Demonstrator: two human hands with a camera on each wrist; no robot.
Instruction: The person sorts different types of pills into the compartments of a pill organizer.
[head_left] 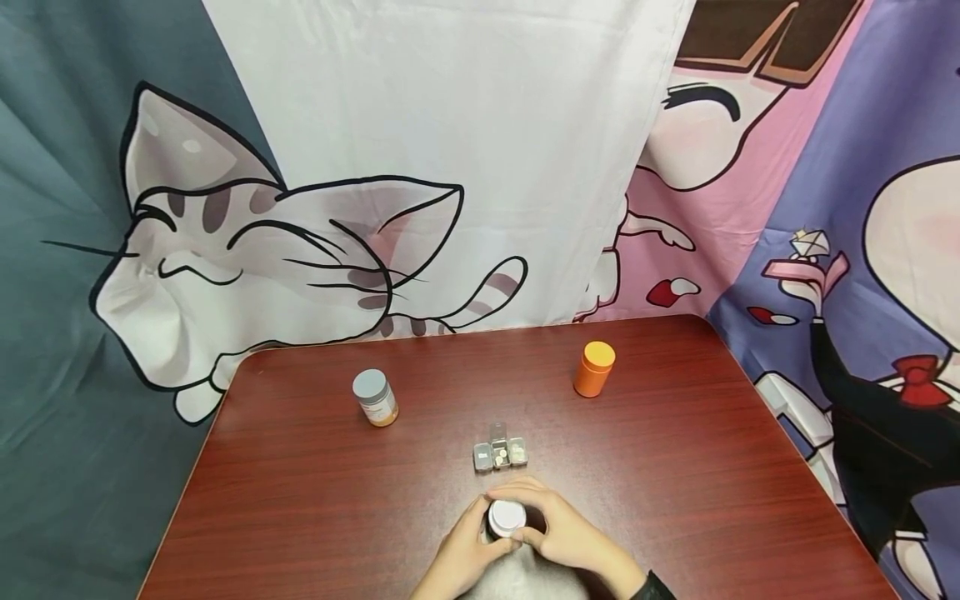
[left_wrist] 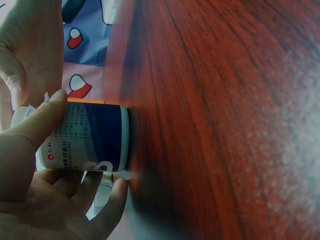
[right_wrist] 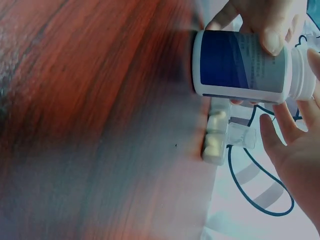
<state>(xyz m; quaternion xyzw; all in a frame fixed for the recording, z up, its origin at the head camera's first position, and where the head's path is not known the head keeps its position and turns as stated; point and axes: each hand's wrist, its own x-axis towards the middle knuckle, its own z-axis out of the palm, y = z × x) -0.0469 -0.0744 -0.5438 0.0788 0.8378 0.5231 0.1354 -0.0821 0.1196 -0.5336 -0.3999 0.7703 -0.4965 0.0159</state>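
Just on the person's side of the small clear pill box [head_left: 492,455], a white-and-blue bottle [right_wrist: 245,67] is upright. I see the left hand [head_left: 467,546] curled closely round its body, covering part of the label [left_wrist: 77,137]; the right hand [head_left: 558,527] pinches its cap [head_left: 507,516]. Beyond the pill box are a grey-lidded jar [head_left: 377,398], leftward, and an orange bottle [head_left: 595,369], rightward.
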